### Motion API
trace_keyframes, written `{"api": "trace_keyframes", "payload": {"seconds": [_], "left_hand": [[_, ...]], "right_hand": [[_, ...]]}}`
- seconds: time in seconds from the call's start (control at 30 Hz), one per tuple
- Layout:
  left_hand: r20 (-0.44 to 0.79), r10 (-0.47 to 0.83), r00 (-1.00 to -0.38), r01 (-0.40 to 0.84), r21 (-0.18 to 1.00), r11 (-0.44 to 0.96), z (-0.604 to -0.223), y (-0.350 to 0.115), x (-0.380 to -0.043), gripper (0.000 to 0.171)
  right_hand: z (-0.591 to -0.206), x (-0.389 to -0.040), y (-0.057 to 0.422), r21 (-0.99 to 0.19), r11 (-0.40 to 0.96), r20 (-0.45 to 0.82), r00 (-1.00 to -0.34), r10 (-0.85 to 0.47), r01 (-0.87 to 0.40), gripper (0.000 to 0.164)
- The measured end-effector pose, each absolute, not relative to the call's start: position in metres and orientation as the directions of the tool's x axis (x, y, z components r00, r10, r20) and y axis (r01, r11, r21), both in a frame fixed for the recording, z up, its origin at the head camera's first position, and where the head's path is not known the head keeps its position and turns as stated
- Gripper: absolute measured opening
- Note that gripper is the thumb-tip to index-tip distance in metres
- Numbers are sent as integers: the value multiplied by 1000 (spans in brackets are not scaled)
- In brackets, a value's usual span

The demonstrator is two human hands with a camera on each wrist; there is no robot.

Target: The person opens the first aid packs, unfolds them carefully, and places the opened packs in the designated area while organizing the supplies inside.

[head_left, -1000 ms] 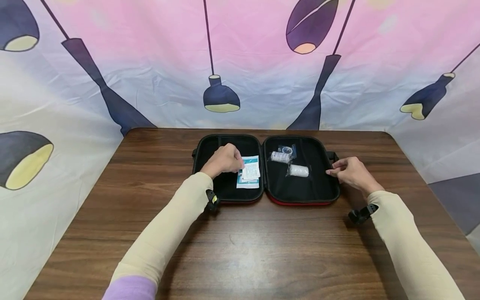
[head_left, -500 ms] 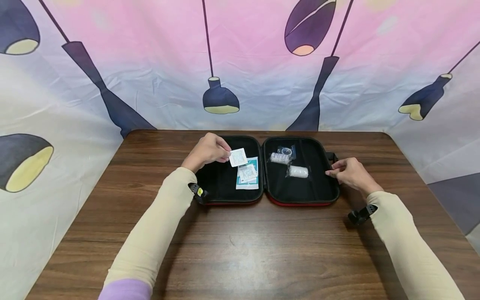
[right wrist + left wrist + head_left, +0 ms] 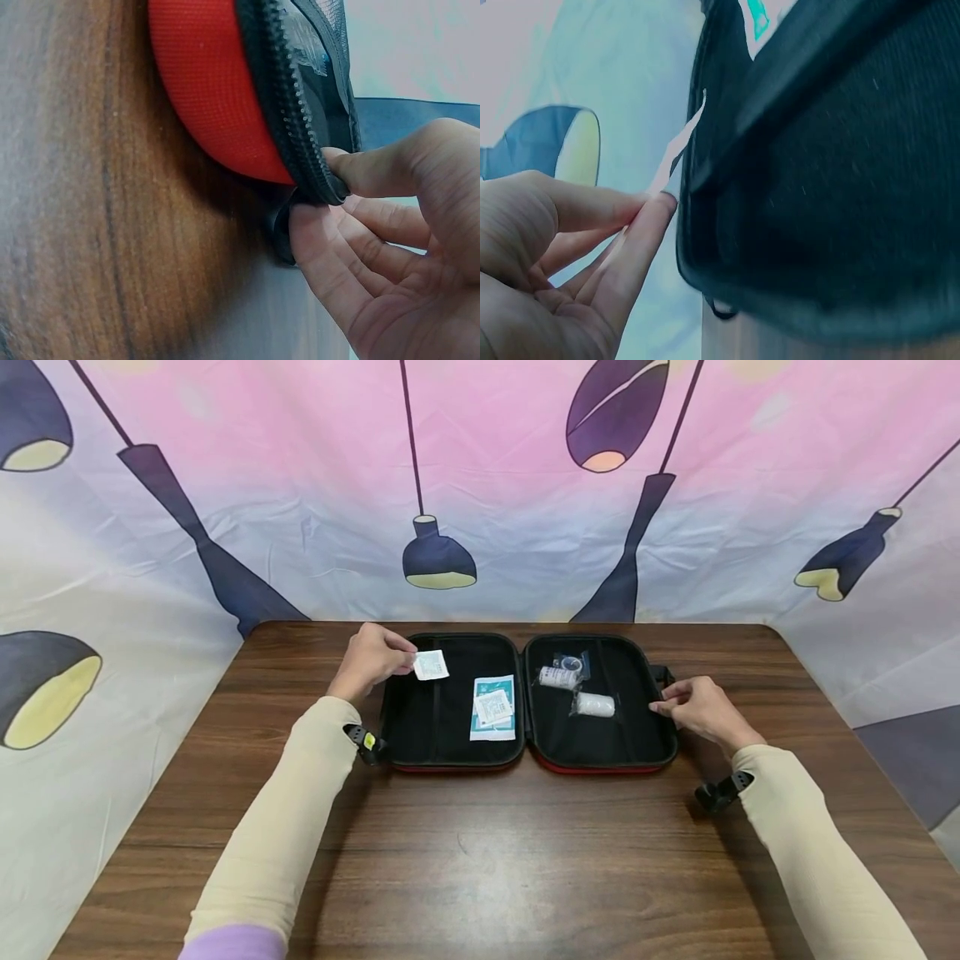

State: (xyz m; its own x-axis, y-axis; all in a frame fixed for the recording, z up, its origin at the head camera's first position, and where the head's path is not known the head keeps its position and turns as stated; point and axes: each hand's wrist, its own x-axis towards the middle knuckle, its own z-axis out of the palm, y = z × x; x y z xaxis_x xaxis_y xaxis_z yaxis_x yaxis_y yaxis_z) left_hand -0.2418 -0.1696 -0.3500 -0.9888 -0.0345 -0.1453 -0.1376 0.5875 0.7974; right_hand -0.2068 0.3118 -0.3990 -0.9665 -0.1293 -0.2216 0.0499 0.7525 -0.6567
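Observation:
A red case with a black lining (image 3: 408, 718) lies unfolded on the table. My left hand (image 3: 372, 658) pinches a small white packet (image 3: 431, 665) by its edge, over the far left corner of the case; the left wrist view shows the packet (image 3: 676, 146) nearly edge-on between thumb and fingers. Another white packet (image 3: 493, 707) lies on a teal-and-white packet (image 3: 482, 732) in the left half. In the right half are two wrapped white rolls (image 3: 595, 705) and a small blue-and-clear packet (image 3: 573, 663). My right hand (image 3: 703, 710) pinches the zippered rim (image 3: 319, 176) of the right half.
The wooden table (image 3: 480, 860) stretches in front of the case toward me. A patterned cloth (image 3: 322, 552) hangs behind the table's far edge. A black strap loop (image 3: 663, 675) sticks out at the case's right side.
My left hand has lifted the small white packet off the stack and carried it left to the case's outer corner. My right hand stays at the right rim.

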Motion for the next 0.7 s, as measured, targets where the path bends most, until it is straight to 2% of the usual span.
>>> {"api": "trace_keyframes", "payload": {"seconds": [0.17,0.33,0.7], "left_hand": [[-111,-82,-990,-138,756,640,-351,-181,-240,20],[-102,-100,-990,-143,712,687,-349,-188,-238,20],[-57,-97,-994,-112,592,799,-357,-179,-240,20]], "right_hand": [[-398,-207,313,-660,749,-226,-965,-132,52,57],[-398,-207,312,-667,743,-223,-967,-127,56,54],[-401,-206,312,-656,752,-217,-969,-114,58,55]]}}
